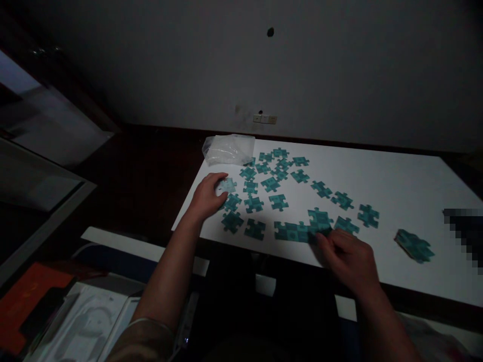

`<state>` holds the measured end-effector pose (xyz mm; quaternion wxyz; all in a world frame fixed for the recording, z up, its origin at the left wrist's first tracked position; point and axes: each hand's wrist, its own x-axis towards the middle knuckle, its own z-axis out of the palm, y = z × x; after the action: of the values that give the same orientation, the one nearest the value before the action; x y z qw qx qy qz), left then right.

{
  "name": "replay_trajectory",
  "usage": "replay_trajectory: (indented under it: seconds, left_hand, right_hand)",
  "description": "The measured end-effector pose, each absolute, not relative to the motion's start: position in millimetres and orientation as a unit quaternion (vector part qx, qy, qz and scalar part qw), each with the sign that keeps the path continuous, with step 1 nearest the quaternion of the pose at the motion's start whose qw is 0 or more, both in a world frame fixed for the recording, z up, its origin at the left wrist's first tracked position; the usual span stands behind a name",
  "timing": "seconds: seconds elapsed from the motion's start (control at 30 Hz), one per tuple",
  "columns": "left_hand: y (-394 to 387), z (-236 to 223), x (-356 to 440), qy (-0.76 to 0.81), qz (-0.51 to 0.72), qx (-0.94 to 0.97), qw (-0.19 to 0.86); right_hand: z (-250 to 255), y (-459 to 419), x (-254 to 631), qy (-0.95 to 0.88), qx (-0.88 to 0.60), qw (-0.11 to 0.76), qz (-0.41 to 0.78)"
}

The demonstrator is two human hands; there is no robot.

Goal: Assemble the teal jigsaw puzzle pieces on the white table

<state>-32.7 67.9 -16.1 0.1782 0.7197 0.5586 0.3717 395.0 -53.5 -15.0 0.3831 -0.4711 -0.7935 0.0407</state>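
1. While the room stays this dim, the teal pieces are hard to tell apart; a wrong tab could be forced into a wrong slot.
2. Left hand (208, 195) rests on the counter (396, 176) near its left edge, fingers (221, 177) curled loosely over a pale loose piece (228, 185). Whether they actually pinch it cannot be told. A careless drag could sweep it off that edge.
3. Right hand (349, 256) sits at the near edge, fingers (320, 240) pressed to the right end of the joined strip (298, 230). A grip is not confirmed; contact only. A sideways push may split the joined pieces or slide them over the near edge.
4. Scattered pieces (277, 173) lie well apart across the middle; either forearm could scatter them.
5. Small stack (414, 246) lies alone at right, near the front edge; easy to knock off.
6. Clear plastic bag (228, 149) at the far left corner overlaps a few pieces and may hide them.
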Motion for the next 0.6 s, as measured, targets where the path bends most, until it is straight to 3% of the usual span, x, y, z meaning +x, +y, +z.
replay_trajectory:
  seconds: [0.6]
  left_hand:
    - [63.6, -15.2, -32.1, 0.630, 0.407, 0.647, 0.139]
  right_hand:
    - [-17.8, -53.3, 393.2, -0.780, -0.486, 0.391, 0.044]
